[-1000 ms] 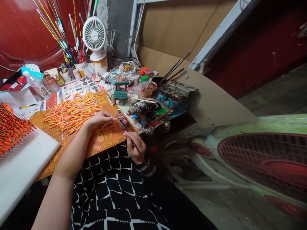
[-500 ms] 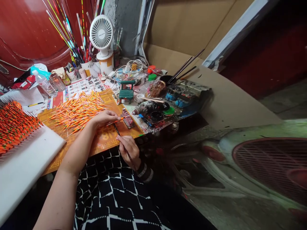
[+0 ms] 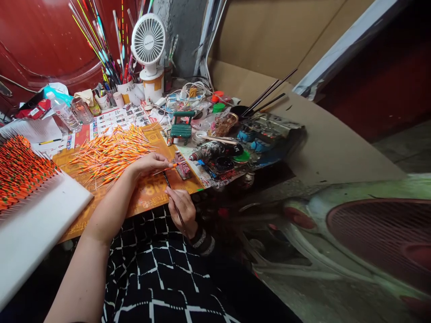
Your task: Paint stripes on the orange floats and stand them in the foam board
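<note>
My left hand (image 3: 153,163) is closed, pinching an orange fishing float (image 3: 174,165) by its thin stem. The float's far end lies over a small reddish notched block (image 3: 182,166). Below it, my right hand (image 3: 182,208) is wrapped round a slim dark paintbrush (image 3: 180,217). The brush tip points up toward the float; whether they touch I cannot tell. Beyond my left hand a loose pile of orange floats (image 3: 112,154) covers part of the orange board (image 3: 148,197).
At left, a white foam slab (image 3: 50,215) bears many upright painted floats (image 3: 25,172). A small white fan (image 3: 148,40) stands at the back. Paint-stained tools and a tiny green chair (image 3: 182,128) are on the right. A large floor fan (image 3: 380,237) stands at far right.
The view has shifted slightly, so the table things appear a little farther right. Both hands keep their grips on the float and the paintbrush, almost in the same place.
</note>
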Demonstrator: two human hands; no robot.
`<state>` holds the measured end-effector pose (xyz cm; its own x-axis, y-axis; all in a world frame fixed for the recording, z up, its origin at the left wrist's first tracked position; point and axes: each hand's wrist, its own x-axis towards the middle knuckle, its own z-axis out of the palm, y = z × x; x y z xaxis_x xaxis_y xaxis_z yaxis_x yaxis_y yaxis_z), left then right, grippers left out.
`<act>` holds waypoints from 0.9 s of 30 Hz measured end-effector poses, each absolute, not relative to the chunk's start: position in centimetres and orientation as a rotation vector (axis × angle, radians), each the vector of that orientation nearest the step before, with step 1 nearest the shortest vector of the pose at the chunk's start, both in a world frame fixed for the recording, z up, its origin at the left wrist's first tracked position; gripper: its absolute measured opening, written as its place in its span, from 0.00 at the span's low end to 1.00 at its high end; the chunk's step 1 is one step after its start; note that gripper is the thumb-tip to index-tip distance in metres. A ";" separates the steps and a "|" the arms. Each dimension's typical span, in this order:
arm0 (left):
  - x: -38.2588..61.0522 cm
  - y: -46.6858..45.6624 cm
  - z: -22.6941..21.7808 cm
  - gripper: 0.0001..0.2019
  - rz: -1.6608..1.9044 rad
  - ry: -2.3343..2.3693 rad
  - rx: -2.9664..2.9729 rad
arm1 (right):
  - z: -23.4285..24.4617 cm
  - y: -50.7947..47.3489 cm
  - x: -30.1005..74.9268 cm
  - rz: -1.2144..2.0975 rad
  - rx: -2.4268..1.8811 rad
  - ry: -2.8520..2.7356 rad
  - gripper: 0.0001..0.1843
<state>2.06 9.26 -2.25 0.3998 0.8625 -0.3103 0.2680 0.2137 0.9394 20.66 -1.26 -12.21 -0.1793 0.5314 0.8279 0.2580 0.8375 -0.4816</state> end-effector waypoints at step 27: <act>2.2 9.3 -2.4 0.23 0.579 1.114 1.330 | -12.3 -1.6 20.4 0.269 -0.595 -1.834 0.28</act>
<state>2.21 9.28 -2.42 0.4086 0.8620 -0.3002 0.2500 0.2106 0.9451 20.39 -1.61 -12.26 -0.2393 0.5222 0.8186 0.2655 0.8461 -0.4622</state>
